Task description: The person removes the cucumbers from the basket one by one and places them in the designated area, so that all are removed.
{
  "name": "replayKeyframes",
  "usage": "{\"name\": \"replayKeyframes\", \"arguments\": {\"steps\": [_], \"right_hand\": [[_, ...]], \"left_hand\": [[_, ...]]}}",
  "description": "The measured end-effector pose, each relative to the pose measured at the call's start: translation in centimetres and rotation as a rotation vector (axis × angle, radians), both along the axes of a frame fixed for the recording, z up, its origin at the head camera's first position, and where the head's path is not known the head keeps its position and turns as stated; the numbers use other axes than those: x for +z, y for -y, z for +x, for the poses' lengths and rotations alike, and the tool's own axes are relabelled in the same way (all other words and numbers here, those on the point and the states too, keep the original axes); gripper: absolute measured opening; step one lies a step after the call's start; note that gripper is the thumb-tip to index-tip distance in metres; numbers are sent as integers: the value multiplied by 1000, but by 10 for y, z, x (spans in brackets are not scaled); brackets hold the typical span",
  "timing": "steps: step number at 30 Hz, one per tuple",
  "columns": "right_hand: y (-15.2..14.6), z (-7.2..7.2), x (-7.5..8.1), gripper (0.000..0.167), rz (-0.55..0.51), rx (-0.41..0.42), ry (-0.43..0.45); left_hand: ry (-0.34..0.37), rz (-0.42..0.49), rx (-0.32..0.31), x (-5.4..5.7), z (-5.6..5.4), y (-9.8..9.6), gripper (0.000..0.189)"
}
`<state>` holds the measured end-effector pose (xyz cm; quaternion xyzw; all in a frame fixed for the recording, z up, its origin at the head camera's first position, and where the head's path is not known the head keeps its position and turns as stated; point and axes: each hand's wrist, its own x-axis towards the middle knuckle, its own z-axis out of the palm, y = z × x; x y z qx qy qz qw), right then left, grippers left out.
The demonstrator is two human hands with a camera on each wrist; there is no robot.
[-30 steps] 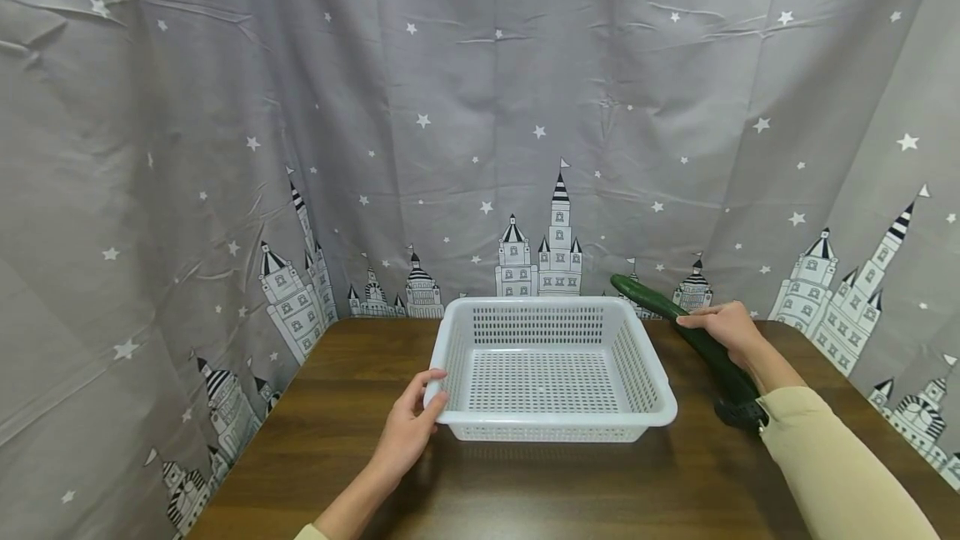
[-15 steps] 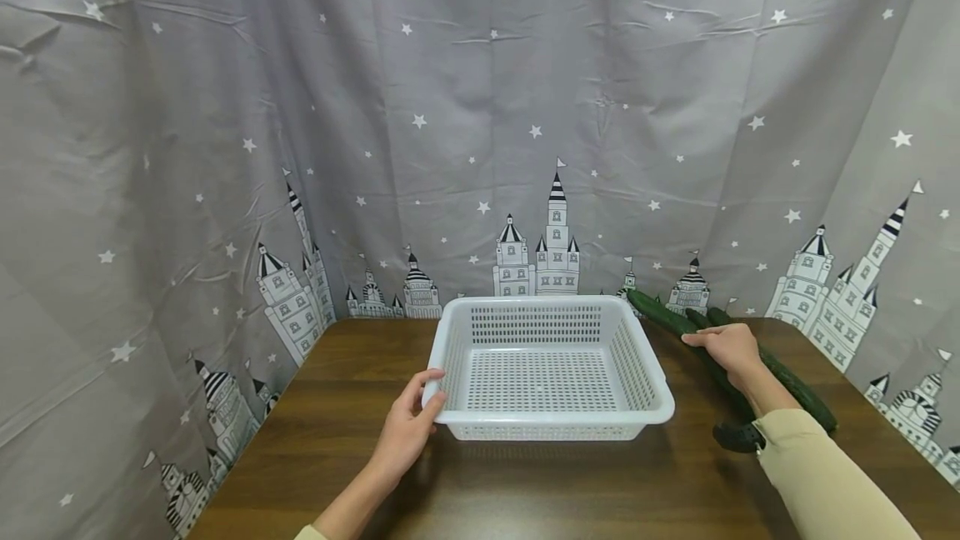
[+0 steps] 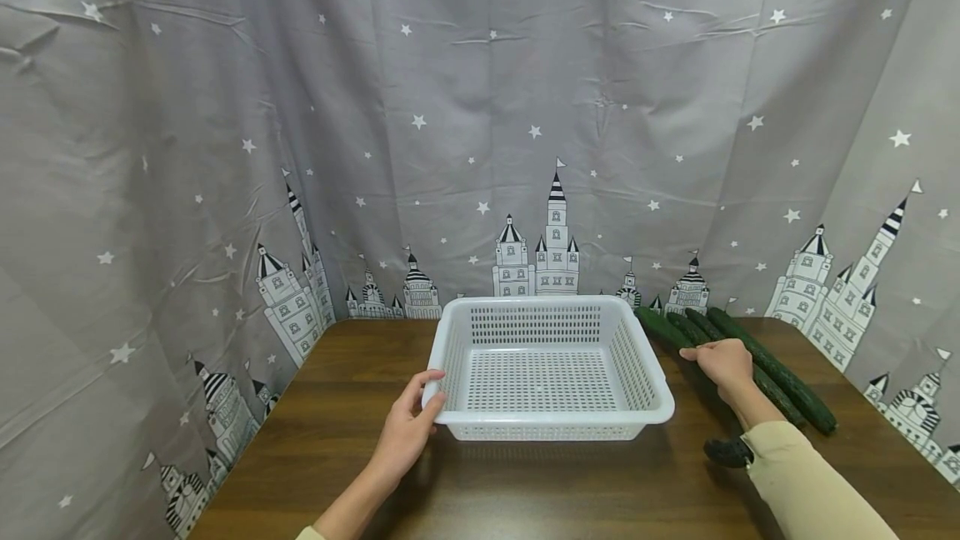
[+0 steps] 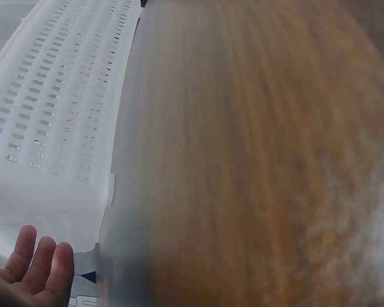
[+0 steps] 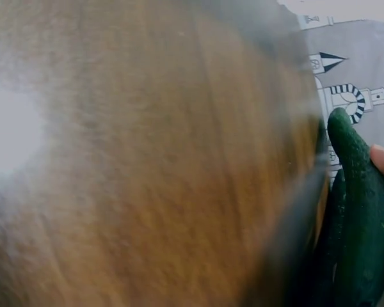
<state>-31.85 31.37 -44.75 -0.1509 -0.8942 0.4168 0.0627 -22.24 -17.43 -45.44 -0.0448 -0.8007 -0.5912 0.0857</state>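
A white plastic basket [image 3: 555, 418] with slotted walls stands on the wooden table. My left hand [image 3: 405, 423] holds its left rim near the front corner, thumb over the near side; the left wrist view shows the fingers [image 4: 56, 272] by the basket's outer wall [image 4: 57, 83]. To the basket's right, my right hand [image 3: 723, 363] grips a long dark green cucumber [image 3: 660, 328], its far end pointing toward the curtain. In the right wrist view this cucumber [image 5: 365, 217] fills the right edge, the thumb [image 5: 383, 160] against it. Other cucumbers [image 3: 780, 377] lie close beside it, partly hidden by the hand and arm.
The brown wooden table [image 3: 525, 490] ends at the back against a grey curtain [image 3: 450, 148] printed with stars and castles. A black wrist device [image 3: 727, 452] sits at the right sleeve's cuff.
My right hand has moved the gripped cucumber right and lower, next to the others. Cucumbers previously hidden behind it and the hand now show. The left hand and basket stay put.
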Motion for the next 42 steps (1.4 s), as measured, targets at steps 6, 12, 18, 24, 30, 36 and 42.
{"name": "replayKeyframes", "arguments": {"steps": [6, 12, 18, 24, 30, 36, 42], "right_hand": [[5, 2, -3, 38, 53, -40, -5], [10, 9, -2, 34, 116, -74, 34], [13, 11, 0, 45, 196, -79, 64], [11, 10, -2, 47, 266, -36, 74], [10, 10, -5, 44, 293, -2, 83], [11, 10, -8, 33, 304, 20, 72], [10, 10, -7, 31, 312, 25, 56]], "left_hand": [[-3, -3, 2, 0, 1, 0, 33], [6, -1, 1, 1, 1, 0, 34], [9, -12, -2, 2, 1, -2, 33], [10, -12, -1, 3, 1, -2, 33], [16, -28, 16, 1, 2, 0, 33], [7, -39, 17, 1, 3, 3, 32], [-2, -49, 11, 2, 4, 3, 32]]}}
